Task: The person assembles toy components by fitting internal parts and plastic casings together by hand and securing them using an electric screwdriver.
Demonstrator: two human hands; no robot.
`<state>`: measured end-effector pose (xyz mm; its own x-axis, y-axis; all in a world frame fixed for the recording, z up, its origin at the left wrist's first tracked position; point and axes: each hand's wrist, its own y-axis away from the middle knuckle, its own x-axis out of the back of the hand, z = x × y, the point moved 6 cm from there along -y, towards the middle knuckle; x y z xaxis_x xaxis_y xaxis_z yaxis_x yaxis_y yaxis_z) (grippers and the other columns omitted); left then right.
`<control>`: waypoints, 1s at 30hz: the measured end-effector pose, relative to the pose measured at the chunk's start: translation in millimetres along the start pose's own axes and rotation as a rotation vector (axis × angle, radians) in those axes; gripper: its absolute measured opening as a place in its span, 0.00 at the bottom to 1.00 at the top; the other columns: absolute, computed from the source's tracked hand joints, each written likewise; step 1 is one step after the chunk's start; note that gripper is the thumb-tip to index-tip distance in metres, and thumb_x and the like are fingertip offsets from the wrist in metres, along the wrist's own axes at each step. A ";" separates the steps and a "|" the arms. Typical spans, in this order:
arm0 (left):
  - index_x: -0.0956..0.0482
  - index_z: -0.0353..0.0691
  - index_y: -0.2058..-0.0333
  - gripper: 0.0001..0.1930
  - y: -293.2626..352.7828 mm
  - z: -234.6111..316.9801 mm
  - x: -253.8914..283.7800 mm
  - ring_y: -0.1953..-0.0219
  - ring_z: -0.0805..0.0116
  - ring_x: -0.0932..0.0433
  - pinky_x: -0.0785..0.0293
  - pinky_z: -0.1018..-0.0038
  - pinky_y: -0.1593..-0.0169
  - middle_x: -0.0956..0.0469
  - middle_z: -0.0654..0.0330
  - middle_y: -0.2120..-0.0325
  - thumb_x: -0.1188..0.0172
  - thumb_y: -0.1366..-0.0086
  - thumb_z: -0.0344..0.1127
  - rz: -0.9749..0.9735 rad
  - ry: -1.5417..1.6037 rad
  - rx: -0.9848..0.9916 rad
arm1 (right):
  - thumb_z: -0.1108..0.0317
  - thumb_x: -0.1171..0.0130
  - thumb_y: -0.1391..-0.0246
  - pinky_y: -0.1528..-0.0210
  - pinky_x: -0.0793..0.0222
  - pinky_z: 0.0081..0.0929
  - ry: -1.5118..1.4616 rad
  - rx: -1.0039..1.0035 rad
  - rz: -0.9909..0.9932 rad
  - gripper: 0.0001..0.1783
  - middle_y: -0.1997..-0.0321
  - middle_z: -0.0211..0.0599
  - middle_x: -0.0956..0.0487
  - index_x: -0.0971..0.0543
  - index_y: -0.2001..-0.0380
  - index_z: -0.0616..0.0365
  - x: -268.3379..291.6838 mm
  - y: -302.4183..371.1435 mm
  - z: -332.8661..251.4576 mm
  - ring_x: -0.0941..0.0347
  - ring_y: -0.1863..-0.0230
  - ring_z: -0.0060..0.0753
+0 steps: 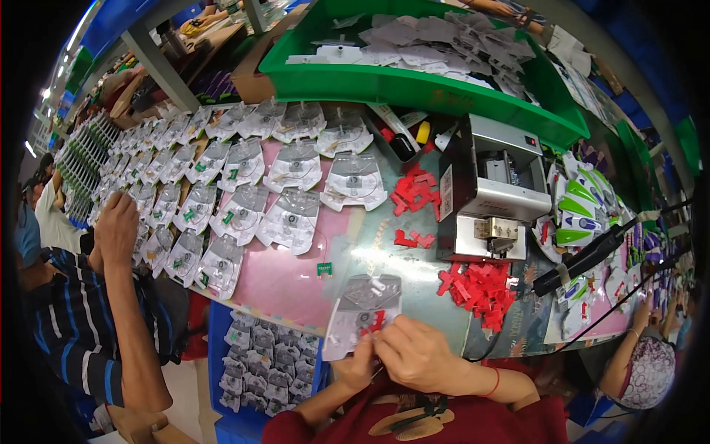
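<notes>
At the table's front edge, a white and translucent plastic shell lies tilted in front of me. My left hand is closed on its lower edge, the fingertips by a small red plastic piece on the shell. Close against it, my right hand has its fingers pinched together at the lower right corner, beside the red piece. What lies between the right fingertips is hidden. A small green circuit board on a thin wire rests on the pink mat just beyond.
Rows of similar shells cover the table's left. Red pieces lie heaped beside a metal machine. Behind stands a green bin of plastic parts. A blue crate of shells sits below left. A person's arm reaches in.
</notes>
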<state>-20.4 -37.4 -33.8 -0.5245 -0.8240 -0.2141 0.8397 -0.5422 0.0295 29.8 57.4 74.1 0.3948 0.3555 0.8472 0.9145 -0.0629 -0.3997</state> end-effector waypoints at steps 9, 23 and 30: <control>0.33 0.30 0.64 0.18 -6.5 -5.0 44.1 0.71 0.71 0.29 0.31 0.75 0.66 0.29 0.59 0.72 0.45 0.58 0.23 0.239 0.238 0.188 | 0.78 0.46 0.69 0.72 0.32 0.28 -0.013 -0.152 -0.023 0.16 0.73 0.38 0.31 0.29 0.69 0.62 0.3 -28.4 75.5 0.32 0.67 0.35; 0.30 0.31 0.62 0.20 -25.6 4.3 -10.5 0.70 0.76 0.29 0.33 0.80 0.68 0.27 0.62 0.71 0.43 0.58 0.28 -0.522 0.139 0.602 | 0.76 0.44 0.61 0.77 0.35 0.27 -0.295 -0.177 -0.030 0.07 0.78 0.35 0.27 0.26 0.74 0.57 33.5 -24.5 77.0 0.30 0.78 0.37; 0.32 0.32 0.58 0.22 -27.5 37.3 -66.8 0.66 0.77 0.30 0.34 0.80 0.62 0.28 0.62 0.66 0.45 0.56 0.27 -0.875 0.266 0.731 | 0.75 0.40 0.65 0.61 0.35 0.31 -0.689 -0.097 -0.233 0.05 0.60 0.36 0.27 0.22 0.79 0.56 58.3 -11.4 56.9 0.33 0.58 0.38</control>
<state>-13.7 26.5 16.2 -0.7650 -0.1095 -0.6346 -0.1191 -0.9444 0.3065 37.3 131.9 108.1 0.0730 0.8736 0.4811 0.9843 0.0147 -0.1759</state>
